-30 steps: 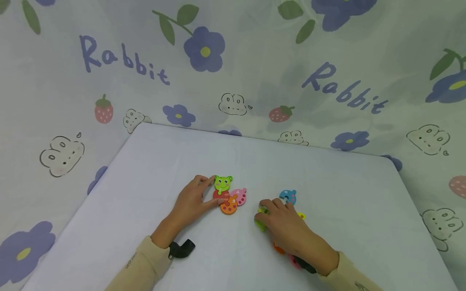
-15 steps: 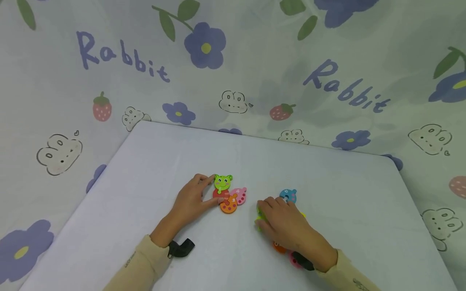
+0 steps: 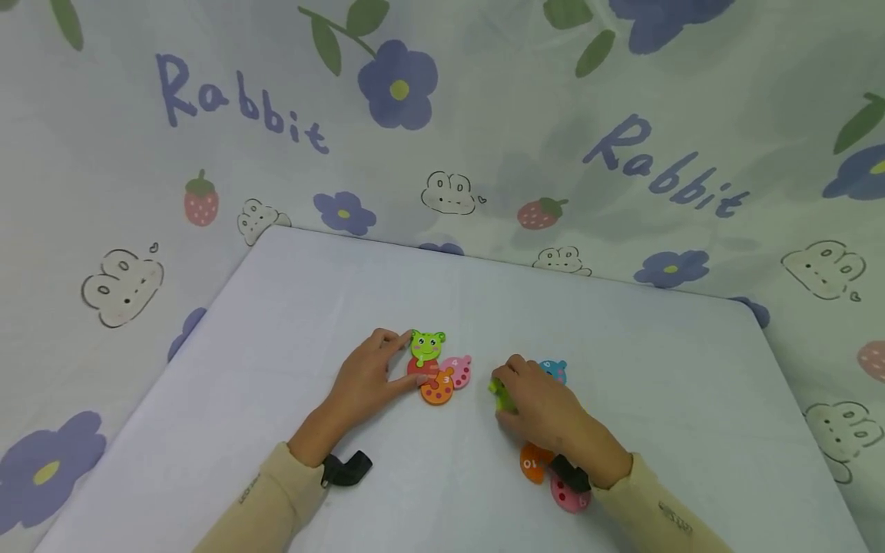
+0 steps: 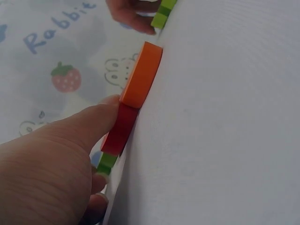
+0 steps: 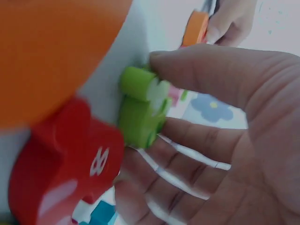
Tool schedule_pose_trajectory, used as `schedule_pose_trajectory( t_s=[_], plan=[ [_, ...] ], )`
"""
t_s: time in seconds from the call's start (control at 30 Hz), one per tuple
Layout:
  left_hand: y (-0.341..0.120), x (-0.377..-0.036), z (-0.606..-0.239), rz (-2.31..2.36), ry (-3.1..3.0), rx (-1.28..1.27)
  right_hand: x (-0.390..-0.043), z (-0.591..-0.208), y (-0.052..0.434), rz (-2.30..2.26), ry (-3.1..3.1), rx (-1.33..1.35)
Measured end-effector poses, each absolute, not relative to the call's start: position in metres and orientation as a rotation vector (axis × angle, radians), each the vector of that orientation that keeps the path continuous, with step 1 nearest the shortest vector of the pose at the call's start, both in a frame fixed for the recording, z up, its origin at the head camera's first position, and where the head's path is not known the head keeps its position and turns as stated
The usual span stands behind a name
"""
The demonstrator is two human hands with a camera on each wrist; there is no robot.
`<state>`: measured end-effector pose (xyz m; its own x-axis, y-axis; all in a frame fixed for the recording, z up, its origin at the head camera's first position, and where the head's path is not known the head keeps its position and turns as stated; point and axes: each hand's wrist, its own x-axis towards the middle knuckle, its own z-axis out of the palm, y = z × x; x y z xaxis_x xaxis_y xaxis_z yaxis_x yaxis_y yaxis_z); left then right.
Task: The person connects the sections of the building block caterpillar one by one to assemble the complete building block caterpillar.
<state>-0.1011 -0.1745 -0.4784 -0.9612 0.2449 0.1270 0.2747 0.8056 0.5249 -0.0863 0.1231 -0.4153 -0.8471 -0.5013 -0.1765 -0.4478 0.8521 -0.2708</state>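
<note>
A light green puzzle piece (image 3: 499, 393) was grasped by the right hand (image 3: 542, 407), pinched between the thumb and the fingers (image 5: 187, 136), low over the white worktop (image 3: 276, 322). From that grip, the assembled row lay well off to the left: the green frog head (image 3: 426, 345) farthest from the person, the red piece (image 3: 417, 368) and the orange piece (image 3: 438, 389) nearer, with the pink piece (image 3: 458, 370) on the side facing the grip. The row's long axis ran roughly away from the person, slanting slightly. This row was steadied by the left hand (image 3: 366, 380), whose fingers were laid flat against its edge, one fingertip pressed to the red piece in the left wrist view; nothing was clasped by it. Of the two hands, the right was plainly the nearer to the light green piece. Just beyond the grip a blue piece (image 3: 555, 369) lay; behind it, under the wrist, an orange piece marked 10 (image 3: 532, 463) and another pink piece (image 3: 570, 495) were seen.
</note>
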Motion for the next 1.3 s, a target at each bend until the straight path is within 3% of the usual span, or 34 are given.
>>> schedule_pose_trajectory(
  t_s=[0.53,1.3],
  plan=[
    [-0.176,-0.102,-0.478,-0.861,-2.928,-0.453,-0.135,-0.403,0.105,-0.556,2.660,-0.894],
    [-0.175,-0.102,-0.478,-0.870,-2.937,-0.444,-0.150,-0.427,0.096,-0.386,2.640,-0.840]
  ],
)
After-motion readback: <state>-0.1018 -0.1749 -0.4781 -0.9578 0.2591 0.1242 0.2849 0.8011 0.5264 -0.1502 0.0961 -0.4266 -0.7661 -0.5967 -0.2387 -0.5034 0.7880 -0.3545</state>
